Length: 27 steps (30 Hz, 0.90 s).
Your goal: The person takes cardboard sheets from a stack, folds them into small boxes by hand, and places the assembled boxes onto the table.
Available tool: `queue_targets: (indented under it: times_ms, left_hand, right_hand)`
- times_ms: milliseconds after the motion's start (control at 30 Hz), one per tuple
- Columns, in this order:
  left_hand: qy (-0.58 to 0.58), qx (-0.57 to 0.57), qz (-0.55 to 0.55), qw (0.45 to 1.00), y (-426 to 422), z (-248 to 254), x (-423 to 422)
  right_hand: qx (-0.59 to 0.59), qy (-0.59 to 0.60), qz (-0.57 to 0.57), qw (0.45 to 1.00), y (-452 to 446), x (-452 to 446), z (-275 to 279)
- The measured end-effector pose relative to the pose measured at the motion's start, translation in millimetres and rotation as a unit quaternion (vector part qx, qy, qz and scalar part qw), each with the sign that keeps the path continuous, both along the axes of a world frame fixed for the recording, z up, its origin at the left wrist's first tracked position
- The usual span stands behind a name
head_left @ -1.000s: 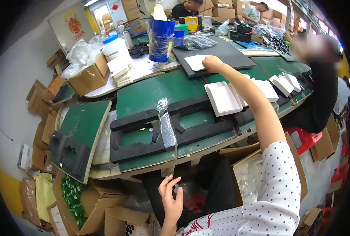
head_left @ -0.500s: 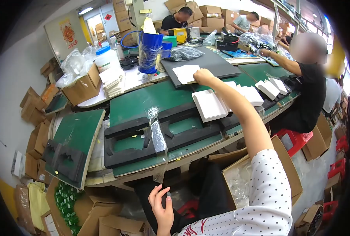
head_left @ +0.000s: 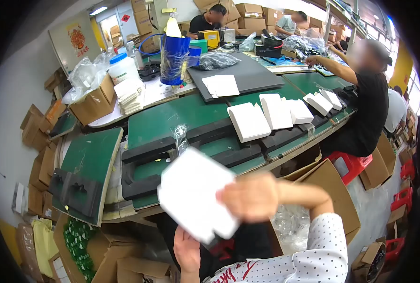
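Observation:
A white flat card piece [head_left: 196, 193] is pinched at its right edge by my right hand [head_left: 253, 195], which is blurred. At its lower edge is my left hand [head_left: 187, 250], its fingertips partly behind the card; whether they touch it cannot be made out. Behind the card, black foam frames [head_left: 224, 155] lie on the green work surface [head_left: 172, 115]. Beyond the foam stand several white boxes [head_left: 248, 123]. Flat white cards [head_left: 220, 86] rest on the dark grey board [head_left: 262, 78].
A blue bin [head_left: 174, 60] stands beyond the surface, left of the grey board. At the left are a tilted green board [head_left: 90, 153] and a carton [head_left: 93, 104]. An open carton [head_left: 335, 200] sits below the table edge. A co-worker [head_left: 372, 104] sits at the right.
My right hand has come back from the grey board toward my left hand, bringing a white card. The nearest white box now shows its flat face. The view has shifted slightly.

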<state>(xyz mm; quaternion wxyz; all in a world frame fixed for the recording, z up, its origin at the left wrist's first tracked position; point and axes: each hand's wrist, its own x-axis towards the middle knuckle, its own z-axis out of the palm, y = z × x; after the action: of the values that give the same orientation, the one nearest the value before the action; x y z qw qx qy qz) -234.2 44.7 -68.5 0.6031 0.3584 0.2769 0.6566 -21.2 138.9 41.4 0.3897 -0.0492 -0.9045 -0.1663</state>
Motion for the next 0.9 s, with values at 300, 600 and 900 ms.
queue_targets:
  times_ms: [300, 600, 900]
  left_hand:
    - [0.135, -0.127, 0.068, 0.98, 5, -1, -7]
    - [0.328, -0.082, 0.043, 0.94, 5, 3, -6]
    - [0.386, -0.053, 0.026, 0.92, 7, 1, -11]
  right_hand:
    - [-0.45, 0.0, 0.011, 0.893, -67, -20, -85]
    - [-0.445, 0.082, -0.229, 0.862, -58, -39, -100]
    - [-0.566, 0.212, -0.196, 0.772, -70, -49, -121]
